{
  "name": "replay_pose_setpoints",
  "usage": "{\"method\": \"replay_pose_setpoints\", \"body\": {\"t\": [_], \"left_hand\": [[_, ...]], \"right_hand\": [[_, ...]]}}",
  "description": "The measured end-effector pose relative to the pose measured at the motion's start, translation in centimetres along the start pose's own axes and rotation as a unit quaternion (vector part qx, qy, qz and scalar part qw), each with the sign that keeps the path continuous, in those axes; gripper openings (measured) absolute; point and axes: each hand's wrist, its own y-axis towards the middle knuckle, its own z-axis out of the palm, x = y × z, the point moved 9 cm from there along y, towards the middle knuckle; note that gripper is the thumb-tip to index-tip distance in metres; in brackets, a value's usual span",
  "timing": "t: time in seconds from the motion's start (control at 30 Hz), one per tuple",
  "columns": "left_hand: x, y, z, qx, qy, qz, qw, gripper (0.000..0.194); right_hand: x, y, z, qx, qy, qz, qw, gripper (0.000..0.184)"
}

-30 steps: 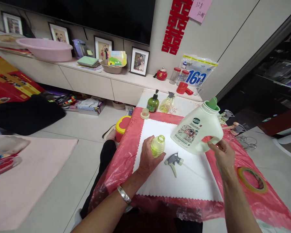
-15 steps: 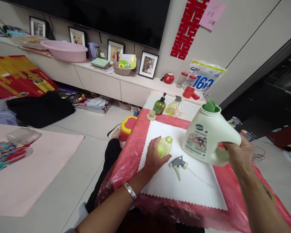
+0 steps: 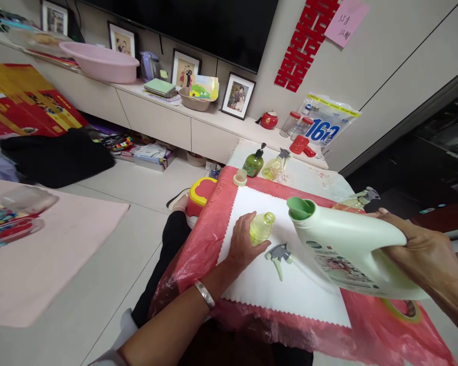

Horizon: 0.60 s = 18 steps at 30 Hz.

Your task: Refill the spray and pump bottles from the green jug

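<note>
Pale green plastic: a large jug (image 3: pixel 347 254) with a darker green spout (image 3: pixel 303 209) leans over a table, its mouth towards a small yellow-green bottle (image 3: pixel 260 233). The person's right hand (image 3: pixel 423 244) is closed around the jug's handle, bearing its weight. The left hand (image 3: pixel 246 239) wraps the small bottle, thumb on one side and fingers on the other, holding it nearly upright over a white scallop-edged mat (image 3: pixel 255 284). The bottle's neck is uncovered; a grey spray head (image 3: pixel 279 254) lies on the mat just beside the hand. A pale cap (image 3: pixel 240 177) sits near the mat's far left corner, on red plastic sheeting (image 3: pixel 198 239).

The step in hand appears to be tilting the jug to pour — spout and neck are near each other but apart, and no stream shows. The next move seems to call for bringing the spout over that narrow neck, then tipping slowly — with the bottle kept steady.
</note>
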Motion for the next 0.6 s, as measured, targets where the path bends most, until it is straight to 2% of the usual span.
{"method": "replay_pose_setpoints", "body": {"t": [0.2, 0.3, 0.6], "left_hand": [[0.1, -0.1, 0.1, 0.004, 0.004, 0.007, 1.0, 0.087], [0.1, 0.0, 0.1, -0.004, 0.006, 0.018, 1.0, 0.09], [0.1, 0.1, 0.3, -0.001, 0.003, 0.031, 1.0, 0.09]], "right_hand": [[1.0, 0.5, -0.2, 0.025, -0.144, -0.054, 0.988, 0.045], [1.6, 0.7, -0.3, 0.023, -0.181, -0.075, 0.98, 0.045], [4.4, 0.9, 0.0, 0.1, -0.273, -0.048, 0.956, 0.035]]}}
